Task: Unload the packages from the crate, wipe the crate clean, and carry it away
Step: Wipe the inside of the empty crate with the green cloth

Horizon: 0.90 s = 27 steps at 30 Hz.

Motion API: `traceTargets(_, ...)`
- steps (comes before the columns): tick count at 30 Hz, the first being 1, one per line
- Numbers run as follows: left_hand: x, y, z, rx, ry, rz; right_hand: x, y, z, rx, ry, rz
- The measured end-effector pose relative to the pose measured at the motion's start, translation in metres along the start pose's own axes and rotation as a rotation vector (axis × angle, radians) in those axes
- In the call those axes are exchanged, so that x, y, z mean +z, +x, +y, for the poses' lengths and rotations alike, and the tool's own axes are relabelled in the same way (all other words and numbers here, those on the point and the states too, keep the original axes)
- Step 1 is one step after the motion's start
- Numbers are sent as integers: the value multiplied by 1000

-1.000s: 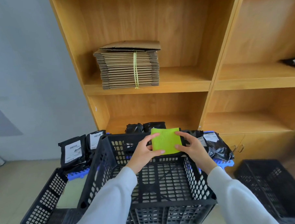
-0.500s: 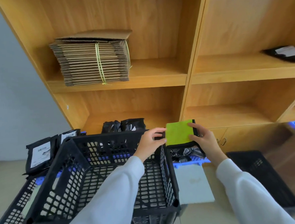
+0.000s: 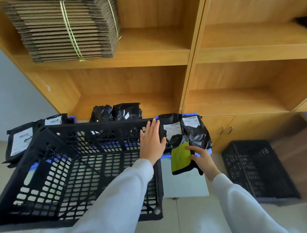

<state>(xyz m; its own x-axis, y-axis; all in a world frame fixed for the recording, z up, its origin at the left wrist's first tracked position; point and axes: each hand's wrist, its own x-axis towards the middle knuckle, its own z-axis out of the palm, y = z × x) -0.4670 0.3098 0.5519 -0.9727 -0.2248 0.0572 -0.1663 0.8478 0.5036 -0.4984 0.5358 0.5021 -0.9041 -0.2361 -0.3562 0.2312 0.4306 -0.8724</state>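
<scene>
Black lattice crate (image 3: 77, 172) with nothing inside, left hand (image 3: 152, 142) over its rim.

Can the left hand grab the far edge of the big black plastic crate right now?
Probably yes. The left hand is open, flat by the far right corner of the black lattice plastic crate, and nothing lies between them. The crate looks empty too.

White shipping labels (image 3: 173, 130) on black packages (image 3: 195, 132) | barcodes and print visible | too small and blurred to read | no other text.
</scene>
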Motion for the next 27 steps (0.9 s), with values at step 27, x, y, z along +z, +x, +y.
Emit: traceTargets(27, -8, -5, -14, 40, -185, -36, 28, 18, 61, 422, 90, 72)
